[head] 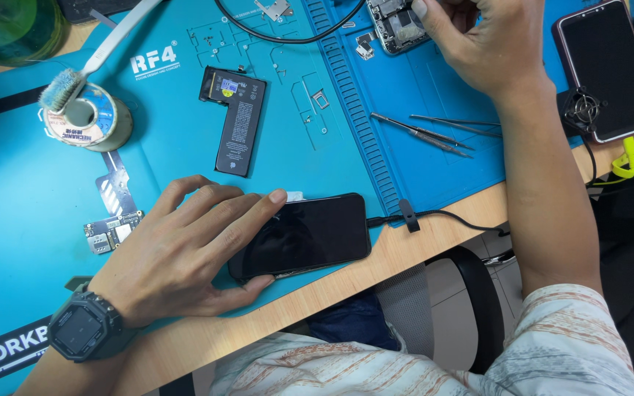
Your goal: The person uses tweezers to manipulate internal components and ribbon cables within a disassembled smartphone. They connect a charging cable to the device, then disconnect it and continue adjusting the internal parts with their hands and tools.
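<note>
My left hand (185, 246) lies on the blue work mat (31, 198), fingers resting on the left end of a black phone (310, 235) with a dark screen. A cable (434, 215) plugs into the phone's right end. My right hand (482, 44) reaches to the top of the mat and touches an opened phone body (394, 26) with bare circuitry. A black L-shaped battery (235, 121) lies on the mat between the hands. A dark watch (82, 326) sits on my left wrist.
Two thin tweezers (427, 132) lie right of the ridged strip. A solder reel (89, 117) with a brush (64, 88) on it stands at left. A small circuit board (111, 231), a second phone (610, 66), a tiny fan (583, 110) and the wooden desk edge (405, 257) are in view.
</note>
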